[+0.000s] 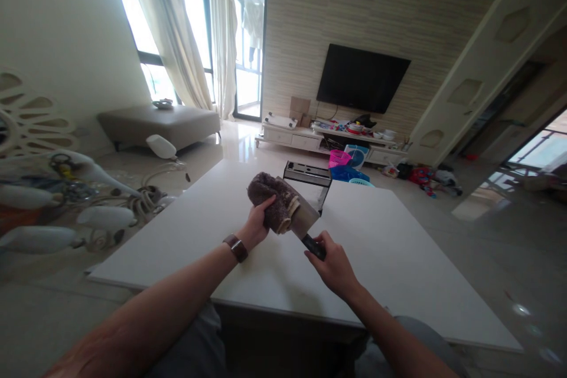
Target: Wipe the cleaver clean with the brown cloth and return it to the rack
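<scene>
A bunched brown-grey cloth (pixel 270 201) is in my left hand (pixel 257 224), which wears a watch at the wrist; the thumb lies over the cloth. My right hand (pixel 330 257) is closed round the black handle of a cleaver (pixel 305 220). The broad metal blade points up and to the left, its far part against and partly hidden by the cloth. Both are held above the white table. Just behind the blade stands a knife block (pixel 309 172) with a slotted dark top and a pale front.
The white table (pixel 381 254) spans the front. Beyond it are a pink basket (pixel 339 158), blue items and a low TV cabinet (pixel 305 140). A grey bench (pixel 177 124) and a fallen lamp-like fixture (pixel 106 218) are at the left.
</scene>
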Demonstrator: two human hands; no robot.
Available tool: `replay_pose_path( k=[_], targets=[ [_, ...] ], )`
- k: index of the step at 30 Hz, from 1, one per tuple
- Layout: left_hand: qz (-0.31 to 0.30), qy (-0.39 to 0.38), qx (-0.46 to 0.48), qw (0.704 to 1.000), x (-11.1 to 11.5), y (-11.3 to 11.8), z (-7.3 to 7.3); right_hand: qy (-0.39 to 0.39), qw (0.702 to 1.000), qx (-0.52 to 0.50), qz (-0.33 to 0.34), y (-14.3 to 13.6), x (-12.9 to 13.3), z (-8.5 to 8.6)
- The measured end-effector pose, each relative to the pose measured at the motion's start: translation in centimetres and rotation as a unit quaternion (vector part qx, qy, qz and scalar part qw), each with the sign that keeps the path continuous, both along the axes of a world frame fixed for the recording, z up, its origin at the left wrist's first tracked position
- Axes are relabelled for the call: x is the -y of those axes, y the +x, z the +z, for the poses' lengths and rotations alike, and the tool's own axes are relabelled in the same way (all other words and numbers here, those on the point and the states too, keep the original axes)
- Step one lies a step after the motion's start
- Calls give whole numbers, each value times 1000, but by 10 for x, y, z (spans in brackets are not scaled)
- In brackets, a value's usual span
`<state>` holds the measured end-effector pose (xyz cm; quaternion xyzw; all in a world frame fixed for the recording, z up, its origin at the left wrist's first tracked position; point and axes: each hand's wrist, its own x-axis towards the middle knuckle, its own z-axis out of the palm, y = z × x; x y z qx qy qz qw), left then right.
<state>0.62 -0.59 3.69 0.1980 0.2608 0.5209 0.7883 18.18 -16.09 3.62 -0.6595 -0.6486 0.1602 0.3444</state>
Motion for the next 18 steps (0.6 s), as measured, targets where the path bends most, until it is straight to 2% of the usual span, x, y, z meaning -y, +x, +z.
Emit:
replay_pose_path(
  k=[3,7,10,14,18],
  targets=[
    [-27,29,-12,999,24,13,0,8,1000,6,-13,1,-2,-2],
    [-74,49,-27,996,60,34,-9,27,999,23,-8,3,-3,-8],
    [-50,33,-35,998,74,43,-14,30,996,82,-9,3,-4,-11],
    [2,29,-57,998,67,43,-11,24,996,90,0,-3,-5,-9],
    [39,38,-40,998,41,34,2,39,998,53,14,-9,-6,-3]
  ],
)
